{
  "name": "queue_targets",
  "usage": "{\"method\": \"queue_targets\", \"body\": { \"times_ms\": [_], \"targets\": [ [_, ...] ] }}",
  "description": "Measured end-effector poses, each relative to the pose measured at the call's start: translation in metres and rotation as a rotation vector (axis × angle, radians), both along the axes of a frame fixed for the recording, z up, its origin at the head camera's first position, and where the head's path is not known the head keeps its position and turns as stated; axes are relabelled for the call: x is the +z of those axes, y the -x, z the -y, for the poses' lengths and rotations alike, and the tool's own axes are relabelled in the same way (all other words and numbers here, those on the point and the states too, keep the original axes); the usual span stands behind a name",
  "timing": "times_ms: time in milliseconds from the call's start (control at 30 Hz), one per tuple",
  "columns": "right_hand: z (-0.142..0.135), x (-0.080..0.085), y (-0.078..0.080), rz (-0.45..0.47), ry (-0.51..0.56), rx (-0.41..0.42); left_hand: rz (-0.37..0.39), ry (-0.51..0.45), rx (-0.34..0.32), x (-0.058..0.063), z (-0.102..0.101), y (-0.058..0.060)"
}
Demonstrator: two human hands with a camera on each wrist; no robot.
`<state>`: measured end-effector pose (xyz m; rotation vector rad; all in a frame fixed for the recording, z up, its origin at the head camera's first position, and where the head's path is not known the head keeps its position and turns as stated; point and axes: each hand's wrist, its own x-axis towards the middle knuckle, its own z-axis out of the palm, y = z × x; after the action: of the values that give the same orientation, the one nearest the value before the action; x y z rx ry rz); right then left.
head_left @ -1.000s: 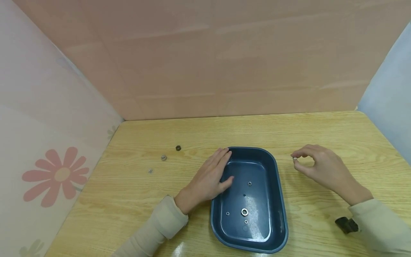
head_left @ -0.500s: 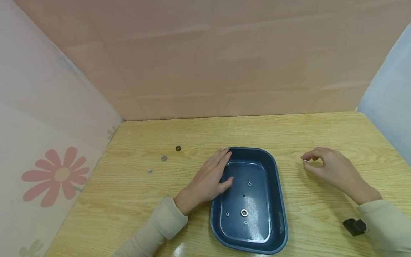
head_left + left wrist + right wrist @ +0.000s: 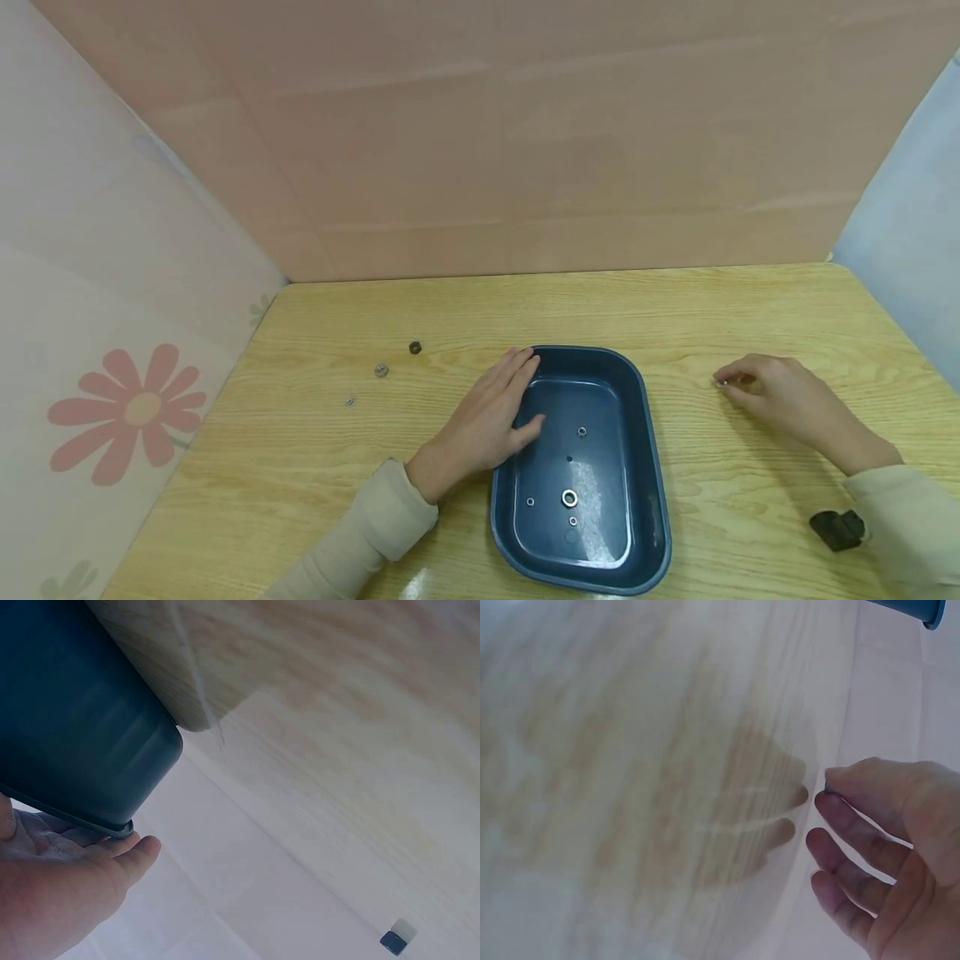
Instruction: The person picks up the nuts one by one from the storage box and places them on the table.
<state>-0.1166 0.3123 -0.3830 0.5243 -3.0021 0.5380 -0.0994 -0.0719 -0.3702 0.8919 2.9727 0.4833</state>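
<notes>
My right hand [image 3: 802,400] pinches a small silver nut [image 3: 723,382] between thumb and forefinger, low over the table at the right. In the right wrist view a sliver of the nut [image 3: 827,785] shows between the fingertips, close to the table surface. My left hand [image 3: 483,412] rests on the left rim of a blue tray [image 3: 654,467], fingers straight. Inside the tray lie a larger ring-like nut [image 3: 570,498] and several smaller nuts, one of them [image 3: 582,432] farther up.
Left of the tray, a dark nut [image 3: 415,347], a silver nut [image 3: 381,370] and a smaller silver nut [image 3: 349,402] lie in a slanting row on the wooden table [image 3: 300,475]. Cloth-covered walls stand at the back and sides. A black strap-like piece [image 3: 837,530] sits by the right sleeve.
My right hand has moved right and down toward the table, away from the tray, with the nut pinched in it. The left hand keeps its place on the tray rim.
</notes>
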Motion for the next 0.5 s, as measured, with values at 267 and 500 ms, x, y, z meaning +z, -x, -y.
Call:
{"method": "queue_targets", "body": {
  "times_ms": [267, 500],
  "targets": [
    [-0.0049, -0.0033, 0.0015, -0.008, -0.010, 0.034, 0.004, -0.006, 0.001, 0.0001, 0.0005, 0.0000],
    [-0.0057, -0.0029, 0.0012, -0.001, 0.005, 0.032, 0.001, -0.007, -0.001, 0.0003, 0.0002, 0.0002]
  ]
}}
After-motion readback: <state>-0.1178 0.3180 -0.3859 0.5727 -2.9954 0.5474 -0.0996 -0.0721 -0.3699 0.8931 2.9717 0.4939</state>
